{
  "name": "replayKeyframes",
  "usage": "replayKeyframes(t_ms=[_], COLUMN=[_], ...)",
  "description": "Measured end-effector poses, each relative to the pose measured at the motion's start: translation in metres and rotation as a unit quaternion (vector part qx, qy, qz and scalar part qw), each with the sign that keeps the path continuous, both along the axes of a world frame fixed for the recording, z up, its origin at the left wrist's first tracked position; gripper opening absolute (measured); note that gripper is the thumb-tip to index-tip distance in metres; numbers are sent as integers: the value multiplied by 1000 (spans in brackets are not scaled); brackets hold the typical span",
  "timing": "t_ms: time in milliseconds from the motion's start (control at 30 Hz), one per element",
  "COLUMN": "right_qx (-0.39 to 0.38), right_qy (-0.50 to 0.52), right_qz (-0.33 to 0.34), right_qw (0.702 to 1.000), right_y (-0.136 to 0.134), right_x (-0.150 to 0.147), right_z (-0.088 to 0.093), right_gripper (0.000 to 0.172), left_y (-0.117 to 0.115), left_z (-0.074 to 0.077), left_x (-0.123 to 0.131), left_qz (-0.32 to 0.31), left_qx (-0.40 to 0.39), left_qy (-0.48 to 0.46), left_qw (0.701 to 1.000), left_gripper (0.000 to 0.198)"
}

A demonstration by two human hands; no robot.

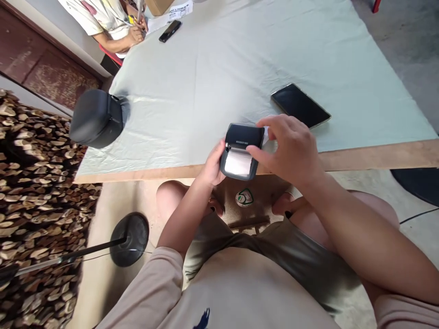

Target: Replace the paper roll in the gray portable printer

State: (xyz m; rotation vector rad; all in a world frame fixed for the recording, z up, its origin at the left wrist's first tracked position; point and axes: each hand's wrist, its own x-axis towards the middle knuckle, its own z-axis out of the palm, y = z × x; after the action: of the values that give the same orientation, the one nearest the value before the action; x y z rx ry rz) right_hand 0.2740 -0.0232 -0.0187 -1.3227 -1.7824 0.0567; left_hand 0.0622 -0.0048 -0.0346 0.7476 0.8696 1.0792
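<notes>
1. The left hand (215, 163) grips the case (243, 133) by its left side, above the tabletop's (212, 91) near edge.
2. At the case's right, the right hand (291, 146) is half-curled; whether it pinches cannot be told.
3. Beyond, rightward, lies a phone (299, 105).
4. A slack left grip could drop the case floorward.

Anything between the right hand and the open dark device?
Nothing visible. The right hand is at the right side of the dark device, thumb overlapping it in view; the left hand holds the opposite side.
</notes>
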Motion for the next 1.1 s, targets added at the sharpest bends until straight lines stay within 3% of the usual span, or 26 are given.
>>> replayKeyframes(t_ms=[100, 200, 333, 400, 500, 567, 700, 833, 900, 1100], right_qx=[-73, -116, -169, -231, -328, -353, -358, -344, -345, -359], right_qy=[56, 90, 16, -74, -200, -219, -209, 18, 150, 368], right_qz=[-8, 5, 21, 20, 21, 32, 46, 86, 101, 57], right_qw=[996, 989, 985, 970, 923, 909, 909, 935, 921, 856], right_y=[9, 17, 19, 16, 13, 15, 21, 25, 28, 48], right_x=[6, 7, -3, -9, -16, -18, -17, -3, 9, 50], right_z=[9, 19, 35, 45, 59, 64, 65, 65, 67, 59], right_gripper=[24, 25, 14, 22, 37, 41, 44, 51, 46, 38], left_y=[2, 3, 4, 4, 4, 3, 2, 1, 2, 6], left_z=[-6, -9, -12, -13, -13, -13, -11, -10, -11, -13], left_x=[-3, -5, -4, -4, -4, -4, -3, -2, -2, -5], left_qz=[-17, -4, 16, 4, -7, -2, 11, 23, 32, -13], left_qx=[8, 6, 13, 28, 42, 36, 17, 8, 6, 7], left_qy=[16, 27, 38, 36, 33, 37, 50, 55, 56, 21], left_qw=[1000, 1000, 999, 999, 999, 999, 999, 998, 998, 1000], left_gripper=[54, 48, 39, 44, 55, 57, 55, 62, 62, 68])
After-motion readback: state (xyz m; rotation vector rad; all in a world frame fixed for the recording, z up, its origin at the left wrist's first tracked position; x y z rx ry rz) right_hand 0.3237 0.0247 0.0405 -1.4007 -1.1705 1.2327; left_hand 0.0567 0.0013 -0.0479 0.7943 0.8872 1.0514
